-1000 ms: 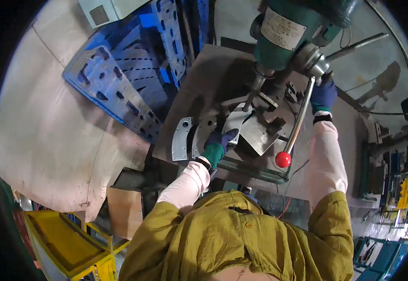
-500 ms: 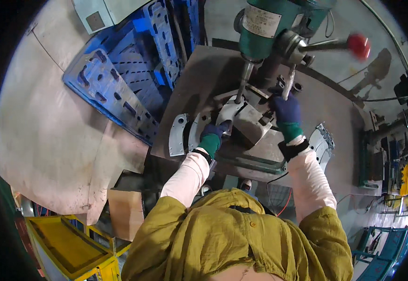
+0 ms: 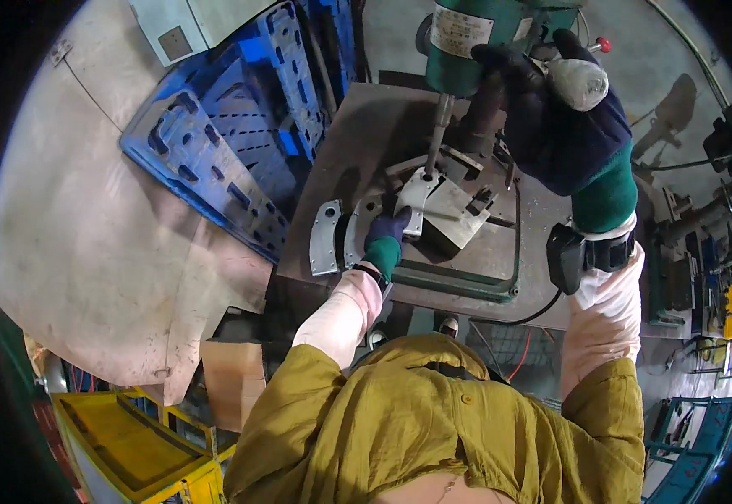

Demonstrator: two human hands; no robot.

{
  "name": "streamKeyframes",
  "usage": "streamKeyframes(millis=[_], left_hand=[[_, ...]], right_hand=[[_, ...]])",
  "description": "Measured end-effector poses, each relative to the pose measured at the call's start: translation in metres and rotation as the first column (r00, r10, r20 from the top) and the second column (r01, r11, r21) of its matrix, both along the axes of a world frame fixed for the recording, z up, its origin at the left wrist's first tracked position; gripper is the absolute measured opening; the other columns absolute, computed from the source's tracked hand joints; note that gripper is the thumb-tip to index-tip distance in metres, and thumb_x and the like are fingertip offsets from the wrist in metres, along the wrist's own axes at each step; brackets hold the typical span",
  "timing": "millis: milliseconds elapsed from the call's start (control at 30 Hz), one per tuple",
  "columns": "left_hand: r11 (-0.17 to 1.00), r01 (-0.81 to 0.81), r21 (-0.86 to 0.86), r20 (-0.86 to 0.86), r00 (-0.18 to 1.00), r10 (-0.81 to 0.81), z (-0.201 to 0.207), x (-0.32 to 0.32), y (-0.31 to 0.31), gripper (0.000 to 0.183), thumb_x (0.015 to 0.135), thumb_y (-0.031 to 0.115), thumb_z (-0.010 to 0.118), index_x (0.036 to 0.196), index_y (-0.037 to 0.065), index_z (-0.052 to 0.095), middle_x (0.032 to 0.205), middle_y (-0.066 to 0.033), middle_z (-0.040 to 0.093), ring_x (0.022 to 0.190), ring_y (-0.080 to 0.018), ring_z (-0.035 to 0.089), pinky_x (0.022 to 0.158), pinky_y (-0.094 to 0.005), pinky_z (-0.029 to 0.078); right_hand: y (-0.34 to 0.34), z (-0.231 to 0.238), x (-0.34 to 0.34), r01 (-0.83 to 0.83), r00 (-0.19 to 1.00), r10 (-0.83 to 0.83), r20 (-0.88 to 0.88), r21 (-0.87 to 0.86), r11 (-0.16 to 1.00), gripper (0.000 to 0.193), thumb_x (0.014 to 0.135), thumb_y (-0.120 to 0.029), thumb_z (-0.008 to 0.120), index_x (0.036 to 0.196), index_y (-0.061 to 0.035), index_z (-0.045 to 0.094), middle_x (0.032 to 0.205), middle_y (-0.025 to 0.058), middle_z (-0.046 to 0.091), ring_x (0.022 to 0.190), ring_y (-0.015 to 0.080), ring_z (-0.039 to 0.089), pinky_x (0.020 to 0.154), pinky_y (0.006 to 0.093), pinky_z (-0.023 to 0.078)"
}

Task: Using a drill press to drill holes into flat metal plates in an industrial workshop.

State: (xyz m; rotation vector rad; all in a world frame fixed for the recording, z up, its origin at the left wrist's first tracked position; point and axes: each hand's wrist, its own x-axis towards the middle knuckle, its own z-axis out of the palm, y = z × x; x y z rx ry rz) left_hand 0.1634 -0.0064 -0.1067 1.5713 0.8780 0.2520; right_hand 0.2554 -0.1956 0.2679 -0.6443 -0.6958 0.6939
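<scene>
A drill press (image 3: 460, 46) with a green head stands over the bench, its spindle (image 3: 440, 126) pointing down at the end of a curved metal plate (image 3: 417, 195). That plate rests on a block-like metal fixture (image 3: 457, 214). My left hand (image 3: 389, 228), in a dark glove with a green cuff, is closed on the plate's near end. High at the right, my right hand (image 3: 563, 126), gloved alike, is closed around the wrapped handle (image 3: 580, 82) of the press lever. Two more curved plates, the outer one (image 3: 325, 238) and the inner one (image 3: 358, 228), lie left of the fixture.
The brown bench top (image 3: 366, 113) carries the press. Blue plastic crates (image 3: 206, 168) stand at its left, near a large pale panel (image 3: 89, 227). A yellow metal frame (image 3: 131, 445) and a cardboard box (image 3: 230, 382) are lower left. A black cord (image 3: 538, 315) hangs near my right arm.
My right hand has risen toward me and to the right, turning the lever with it. The red-knobbed lever arm has swung away. My left hand stays on the plate.
</scene>
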Motion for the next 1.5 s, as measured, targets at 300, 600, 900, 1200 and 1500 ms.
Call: streamKeyframes(millis=[300, 600, 900, 1200, 1500], left_hand=[[0.875, -0.187, 0.447, -0.040, 0.973, 0.228, 0.008, -0.122, -0.003, 0.069, 0.083, 0.055, 0.066, 0.122, -0.002, 0.061, 0.107, -0.0208, 0.068, 0.097, -0.0316, 0.065, 0.083, -0.0424, 0.049], [0.853, -0.437, 0.285, -0.097, 0.872, 0.479, -0.020, -0.182, 0.038, 0.076, 0.084, 0.060, 0.064, 0.130, 0.000, 0.055, 0.131, -0.0217, 0.057, 0.120, -0.0341, 0.054, 0.099, -0.0391, 0.043], [0.743, -0.394, 0.541, -0.047, 0.868, 0.495, -0.040, -0.154, 0.043, 0.088, 0.081, 0.063, 0.062, 0.140, 0.001, 0.042, 0.123, -0.0286, 0.059, 0.114, -0.0418, 0.057, 0.095, -0.0461, 0.045], [0.942, 0.119, 0.313, -0.278, 0.960, -0.029, -0.048, -0.153, 0.139, 0.090, 0.074, 0.062, 0.069, 0.137, 0.002, 0.049, 0.135, -0.0195, 0.056, 0.126, -0.0356, 0.052, 0.103, -0.0420, 0.041], [0.929, 0.166, -0.332, -0.035, 0.982, -0.188, -0.010, -0.145, 0.157, 0.085, 0.079, 0.063, 0.066, 0.139, 0.005, 0.049, 0.134, -0.0188, 0.057, 0.127, -0.0281, 0.052, 0.107, -0.0347, 0.038]], right_hand=[[-0.050, -0.126, 0.031, -0.155, 0.968, 0.074, -0.238, -0.343, 0.927, 0.035, 0.102, -0.031, 0.044, 0.125, -0.0095, 0.058, 0.116, 0.0086, 0.067, 0.099, 0.0234, 0.066, 0.083, 0.0383, 0.054], [-0.040, -0.246, -0.035, -0.206, 0.979, 0.159, -0.131, -0.602, 0.771, 0.036, 0.099, -0.013, 0.051, 0.133, -0.0020, 0.053, 0.116, 0.0120, 0.065, 0.099, 0.0215, 0.066, 0.088, 0.0334, 0.053], [0.054, -0.344, -0.075, 0.288, 0.836, 0.160, 0.525, -0.667, 0.687, 0.044, 0.089, -0.014, 0.061, 0.132, -0.0072, 0.054, 0.130, 0.0223, 0.054, 0.117, 0.0312, 0.057, 0.095, 0.0375, 0.049], [0.132, -0.401, -0.067, 0.608, 0.388, 0.393, 0.834, -0.552, 0.571, 0.045, 0.086, -0.017, 0.064, 0.130, -0.0119, 0.057, 0.119, 0.0194, 0.062, 0.107, 0.0318, 0.062, 0.093, 0.0392, 0.050], [0.156, -0.361, -0.075, 0.518, 0.378, 0.556, 0.740, -0.667, 0.536, 0.064, 0.079, -0.002, 0.066, 0.140, -0.0171, 0.051, 0.133, 0.0153, 0.058, 0.123, 0.0323, 0.056, 0.105, 0.0360, 0.043]])
